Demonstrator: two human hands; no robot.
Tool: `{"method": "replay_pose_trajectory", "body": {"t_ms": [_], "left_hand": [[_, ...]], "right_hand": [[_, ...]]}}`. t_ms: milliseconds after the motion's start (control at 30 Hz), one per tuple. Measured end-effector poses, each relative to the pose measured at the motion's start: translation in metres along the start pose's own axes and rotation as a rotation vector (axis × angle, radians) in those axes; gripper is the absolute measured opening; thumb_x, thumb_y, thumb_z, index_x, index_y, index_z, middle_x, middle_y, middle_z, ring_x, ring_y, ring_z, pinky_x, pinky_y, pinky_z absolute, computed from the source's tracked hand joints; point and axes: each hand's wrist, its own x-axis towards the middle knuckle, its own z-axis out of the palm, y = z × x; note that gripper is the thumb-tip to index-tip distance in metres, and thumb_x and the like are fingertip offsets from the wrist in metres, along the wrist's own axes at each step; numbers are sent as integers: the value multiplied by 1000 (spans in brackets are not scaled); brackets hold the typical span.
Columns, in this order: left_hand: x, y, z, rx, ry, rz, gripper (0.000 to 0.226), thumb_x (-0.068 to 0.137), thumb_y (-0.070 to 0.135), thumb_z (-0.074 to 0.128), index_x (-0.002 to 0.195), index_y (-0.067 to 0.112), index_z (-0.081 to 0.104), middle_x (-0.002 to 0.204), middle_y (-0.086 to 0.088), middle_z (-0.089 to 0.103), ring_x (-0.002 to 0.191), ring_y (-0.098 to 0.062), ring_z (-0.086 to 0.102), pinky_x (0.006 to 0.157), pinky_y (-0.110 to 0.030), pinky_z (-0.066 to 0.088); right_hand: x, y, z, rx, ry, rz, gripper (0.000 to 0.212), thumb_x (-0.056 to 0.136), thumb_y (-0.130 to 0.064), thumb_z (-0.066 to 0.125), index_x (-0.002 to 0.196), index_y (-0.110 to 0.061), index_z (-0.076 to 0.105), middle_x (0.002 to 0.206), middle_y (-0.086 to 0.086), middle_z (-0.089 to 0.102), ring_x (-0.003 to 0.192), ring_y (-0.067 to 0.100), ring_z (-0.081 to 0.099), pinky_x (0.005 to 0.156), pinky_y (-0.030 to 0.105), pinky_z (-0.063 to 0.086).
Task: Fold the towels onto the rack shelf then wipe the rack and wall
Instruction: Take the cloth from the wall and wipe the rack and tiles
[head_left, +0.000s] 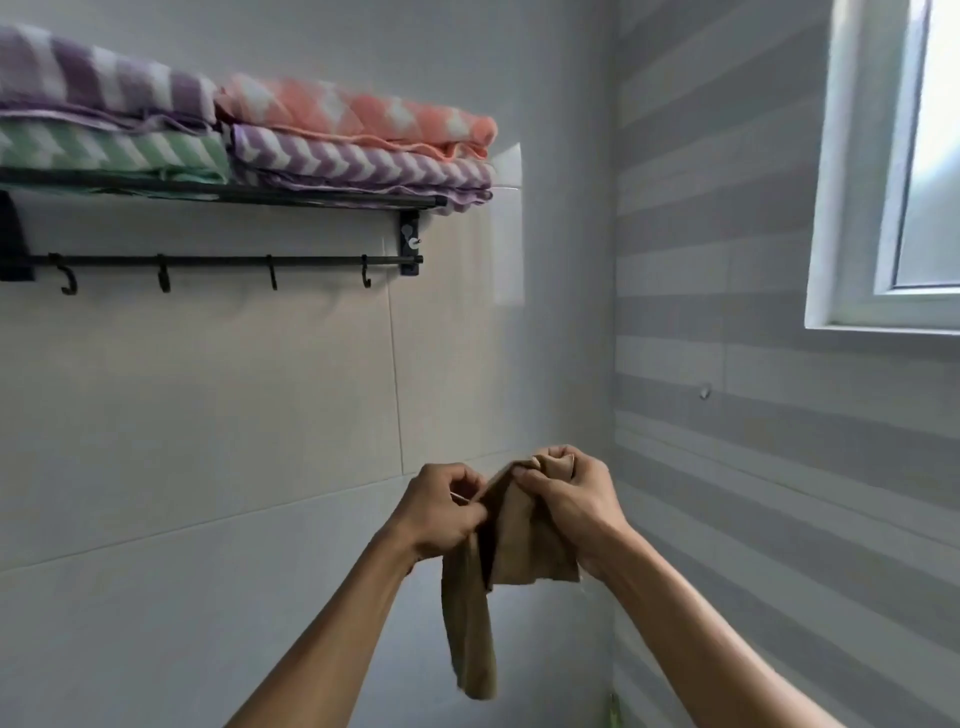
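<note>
Tan cloth held up between both hands in front of the tiled wall, below and to the right of the rack shelf. Folded striped towels already stacked in two piles on that shelf, so the folding part looks done and the wiping not yet begun.

Likely to go wrong: loose tail of the cloth dangling below the wrists, free to swing or drag, and apt to snag on the hooks under the shelf when lifted towards the rack. Could also brush the overhanging purple towel edge at the shelf's right end and pull a stack askew. Bunched, uneven folds probably giving a poor wiping face unless squared up first. Light pinches only, so a slip seems possible if one side lets go.

Left hand: fingers curled, pinching the cloth's near edge between thumb and fingertips. Right hand: fingers curled tight, gripping the upper corner, a fold poking out above the knuckles. Neither hand slack; both closed onto the same cloth, close together, nearly touching.
</note>
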Motion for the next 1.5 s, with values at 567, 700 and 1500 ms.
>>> {"method": "replay_pose_trajectory", "body": {"t_ms": [567, 700, 1500], "left_hand": [[123, -4, 45, 55, -101, 224, 17, 97, 22, 58, 81, 30, 60, 91, 4, 69, 92, -19, 65, 82, -32, 51], [163, -17, 32, 83, -181, 271, 4, 96, 28, 63, 92, 27, 62, 92, 5, 68, 88, -15, 64, 74, -25, 47], [352, -18, 167, 17, -712, 499, 40, 81, 10, 81, 108, 24, 54, 74, 7, 66, 58, -4, 57, 58, -22, 47]], "right_hand": [[70, 38, -37, -673, -69, 25, 3, 85, -22, 67, 83, -22, 69, 73, -5, 65, 68, 10, 55, 62, 25, 44], [100, 42, -27, -382, 131, 87, 15, 90, -11, 52, 88, -12, 67, 72, -1, 63, 70, 14, 54, 64, 28, 43], [216, 63, -166, -664, -83, 263, 19, 91, -12, 73, 108, -18, 64, 83, 9, 71, 62, 16, 63, 59, 32, 54]]}}
